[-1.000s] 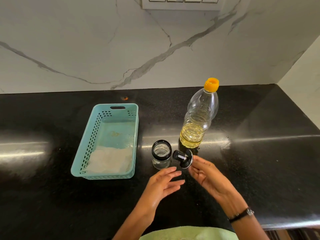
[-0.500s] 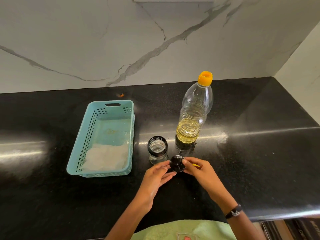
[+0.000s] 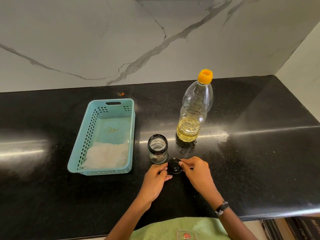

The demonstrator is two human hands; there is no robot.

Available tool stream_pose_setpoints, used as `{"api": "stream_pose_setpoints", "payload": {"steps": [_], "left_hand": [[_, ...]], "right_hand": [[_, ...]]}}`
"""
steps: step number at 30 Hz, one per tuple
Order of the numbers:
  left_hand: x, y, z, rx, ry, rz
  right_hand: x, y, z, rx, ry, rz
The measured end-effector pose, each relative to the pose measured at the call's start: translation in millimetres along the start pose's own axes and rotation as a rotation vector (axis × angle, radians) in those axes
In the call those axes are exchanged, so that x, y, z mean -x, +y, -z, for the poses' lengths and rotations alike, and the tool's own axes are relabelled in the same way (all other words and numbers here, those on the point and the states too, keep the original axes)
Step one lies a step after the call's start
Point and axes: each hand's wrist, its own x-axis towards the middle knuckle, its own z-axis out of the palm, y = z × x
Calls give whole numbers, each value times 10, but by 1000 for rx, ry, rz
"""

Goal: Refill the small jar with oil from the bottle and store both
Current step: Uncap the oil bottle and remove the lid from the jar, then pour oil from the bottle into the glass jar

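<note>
A black stone table (image 3: 251,153) runs under a marble wall. Both hands meet low over it: the left hand (image 3: 155,181) and right hand (image 3: 197,172) pinch one black jar lid (image 3: 174,165) between curled fingers. Just behind stands one open small jar (image 3: 158,148), seemingly empty; one capped oil bottle (image 3: 194,116), about a third full; one teal basket (image 3: 105,137) holding white paper.

No text, label, brand or number can be read. The oil bottle (image 3: 194,116) carries no label and its yellow cap (image 3: 205,76) shows no lettering. At the lower right edge, below the tabletop (image 3: 259,153), dark objects (image 3: 306,229) bear pale letters too blurred and cropped to read. A small emblem on the green garment (image 3: 186,235) is illegible.
</note>
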Motion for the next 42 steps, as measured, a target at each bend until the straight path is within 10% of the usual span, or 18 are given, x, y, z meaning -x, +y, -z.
{"api": "stream_pose_setpoints", "payload": {"steps": [15,33,42], "left_hand": [[44,-1,-17,-30,25,-50],[32,963,-24,-73,54,-598],[-269,1378,-229,-64,0,-607]], "right_hand": [[-19,23,5,74,24,-32],[-241,-387,948,-338,460,263],[-844,-253,1253,-326,22,327]]}}
